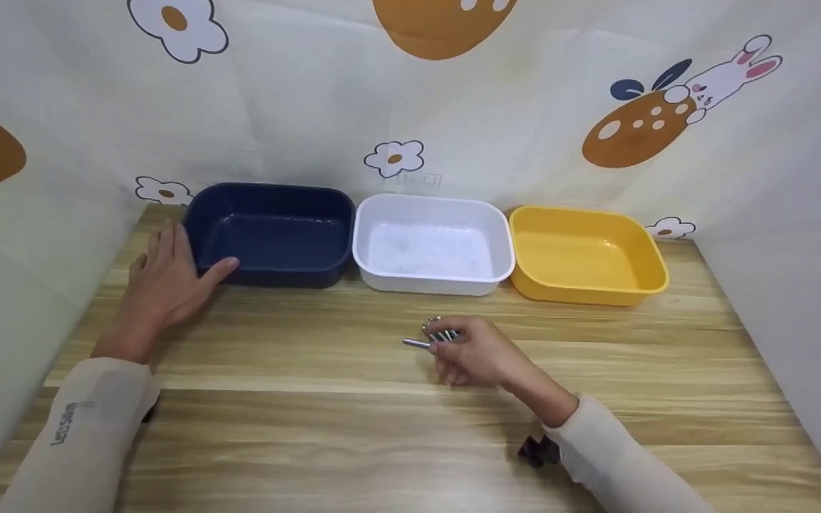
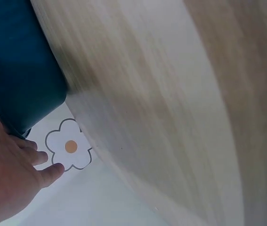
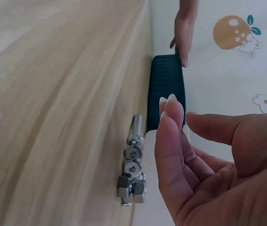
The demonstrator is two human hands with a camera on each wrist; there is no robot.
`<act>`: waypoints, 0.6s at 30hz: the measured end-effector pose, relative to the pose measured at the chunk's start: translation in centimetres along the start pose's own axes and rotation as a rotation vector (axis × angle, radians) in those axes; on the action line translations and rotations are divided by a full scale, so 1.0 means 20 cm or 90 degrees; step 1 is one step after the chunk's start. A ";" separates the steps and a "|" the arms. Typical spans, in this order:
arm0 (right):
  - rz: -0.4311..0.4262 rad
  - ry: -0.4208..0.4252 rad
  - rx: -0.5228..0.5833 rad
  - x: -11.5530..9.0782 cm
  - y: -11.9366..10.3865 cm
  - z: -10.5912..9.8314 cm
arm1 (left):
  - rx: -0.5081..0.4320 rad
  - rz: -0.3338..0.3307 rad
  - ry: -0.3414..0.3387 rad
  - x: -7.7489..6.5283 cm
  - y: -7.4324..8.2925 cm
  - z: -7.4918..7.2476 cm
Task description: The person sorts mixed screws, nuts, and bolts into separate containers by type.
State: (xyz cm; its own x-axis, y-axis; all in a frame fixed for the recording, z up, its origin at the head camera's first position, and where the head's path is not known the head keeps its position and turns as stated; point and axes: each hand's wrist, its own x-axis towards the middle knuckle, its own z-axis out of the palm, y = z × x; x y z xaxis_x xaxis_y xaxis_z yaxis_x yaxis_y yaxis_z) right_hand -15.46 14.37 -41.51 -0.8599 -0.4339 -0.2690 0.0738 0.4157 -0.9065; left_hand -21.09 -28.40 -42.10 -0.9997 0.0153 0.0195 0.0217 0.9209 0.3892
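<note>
My left hand (image 1: 164,285) rests against the left end of the dark blue bin (image 1: 282,276), fingers extended along its outer side and thumb near the front rim. The left wrist view shows fingertips (image 2: 52,173) beside the bin's end. In front of the white bin (image 1: 432,285), my right hand (image 1: 478,349) hovers over a small group of metal hardware (image 1: 445,335) on the table. Its fingers are loosely bent, with a gap to the thumb and nothing between them. Bolts, washers and nuts (image 3: 132,167) show there in the right wrist view; the hand partly hides them in the head view.
A yellow bin (image 1: 589,293) stands right of the white one, all three in a row at the back of the wood-grain table (image 1: 325,442). Behind and beside them hangs a pale patterned cloth (image 1: 296,107).
</note>
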 end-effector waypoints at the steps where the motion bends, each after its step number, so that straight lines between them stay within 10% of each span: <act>1: -0.002 0.002 -0.004 0.01 0.00 0.00 | 0.000 0.000 0.001 0.00 0.00 0.00; 18: -0.033 0.037 -0.152 0.07 0.06 0.04 | 0.002 0.002 0.002 0.01 0.02 -0.01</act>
State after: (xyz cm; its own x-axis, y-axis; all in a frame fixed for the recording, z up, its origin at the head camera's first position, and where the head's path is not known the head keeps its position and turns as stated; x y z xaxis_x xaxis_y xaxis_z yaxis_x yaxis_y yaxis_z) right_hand -16.13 13.53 -43.21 -0.8873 -0.4161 -0.1991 -0.0863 0.5738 -0.8145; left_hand -21.23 -28.08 -41.82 -0.9996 0.0170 0.0236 0.0248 0.9221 0.3862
